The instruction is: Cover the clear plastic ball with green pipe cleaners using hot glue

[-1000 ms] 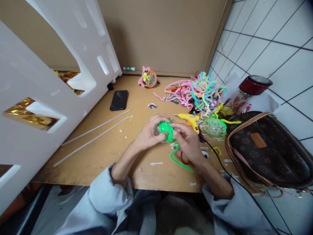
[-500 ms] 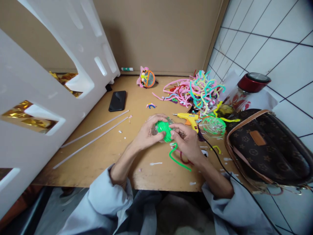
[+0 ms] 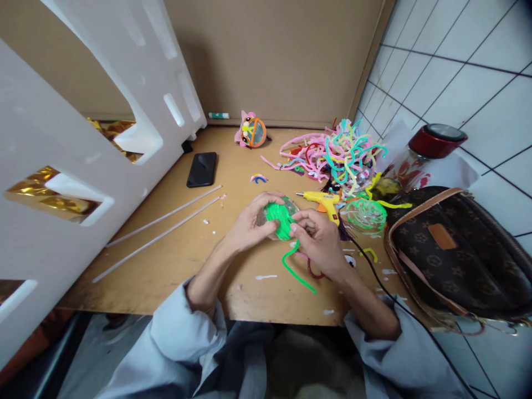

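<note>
My left hand (image 3: 253,221) is wrapped round the left side of a clear round object covered with green pipe cleaner (image 3: 279,217), its thumb lying on the green coils. At the right side of the coils, the fingertips of my right hand (image 3: 318,235) pinch the green strand. A loose green end (image 3: 296,271) hangs down below onto the table. To the right of my hands lie a yellow glue gun (image 3: 326,204) and a second clear round piece with green strands (image 3: 364,215).
A pile of coloured pipe cleaners (image 3: 341,152) lies behind at the right, near a red-lidded jar (image 3: 436,141) and a brown bag (image 3: 461,255). A phone (image 3: 201,169), two thin white sticks (image 3: 166,214) and a decorated ball (image 3: 253,132) are farther left. The glue gun's black cord runs right.
The loose green end has swung a little to the left. My right fingertips have shifted slightly on the coils, and the view has moved a little.
</note>
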Demonstrator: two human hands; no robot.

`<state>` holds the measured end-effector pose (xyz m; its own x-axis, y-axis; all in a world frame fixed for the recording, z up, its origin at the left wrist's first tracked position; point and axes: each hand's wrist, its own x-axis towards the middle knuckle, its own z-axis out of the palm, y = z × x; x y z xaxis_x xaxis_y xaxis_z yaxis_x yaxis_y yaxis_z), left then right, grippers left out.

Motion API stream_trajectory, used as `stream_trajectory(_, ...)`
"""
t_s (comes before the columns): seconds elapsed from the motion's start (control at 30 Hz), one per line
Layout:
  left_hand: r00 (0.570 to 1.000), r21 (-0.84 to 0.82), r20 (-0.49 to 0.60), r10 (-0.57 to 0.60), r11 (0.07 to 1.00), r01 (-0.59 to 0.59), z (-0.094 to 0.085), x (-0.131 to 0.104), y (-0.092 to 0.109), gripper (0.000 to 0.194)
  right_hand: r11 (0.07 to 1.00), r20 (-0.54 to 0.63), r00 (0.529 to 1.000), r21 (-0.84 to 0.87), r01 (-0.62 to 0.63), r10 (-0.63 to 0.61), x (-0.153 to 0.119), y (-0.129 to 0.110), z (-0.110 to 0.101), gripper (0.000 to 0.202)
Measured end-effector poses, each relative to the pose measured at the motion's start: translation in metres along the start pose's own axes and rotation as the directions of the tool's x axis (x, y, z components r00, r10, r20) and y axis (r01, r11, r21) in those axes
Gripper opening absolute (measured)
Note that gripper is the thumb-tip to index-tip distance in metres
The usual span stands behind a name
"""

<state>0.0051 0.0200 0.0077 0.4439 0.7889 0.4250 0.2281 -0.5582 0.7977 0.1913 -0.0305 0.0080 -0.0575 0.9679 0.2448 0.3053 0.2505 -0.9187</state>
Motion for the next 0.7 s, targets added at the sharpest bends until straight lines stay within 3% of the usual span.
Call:
stream_trajectory(0.37, 1.0, -0.028, -0.024, -0.019, 0.999, 0.019, -0.003, -0.001, -0.007, 0.034, 0.959, -0.04, 0.986, -0.24, 0.15, -0.164, -0.004, 0.003, 0.0, 0.01)
stream_trajectory(0.7, 1.0, -0.053, 0.01, -0.005, 0.999, 0.006, -0.003, 0.0, -0.006, 0.033, 0.855, 0.081, 0.923, -0.355, 0.379, -0.375, -0.001, 0.002, -0.009, 0.021)
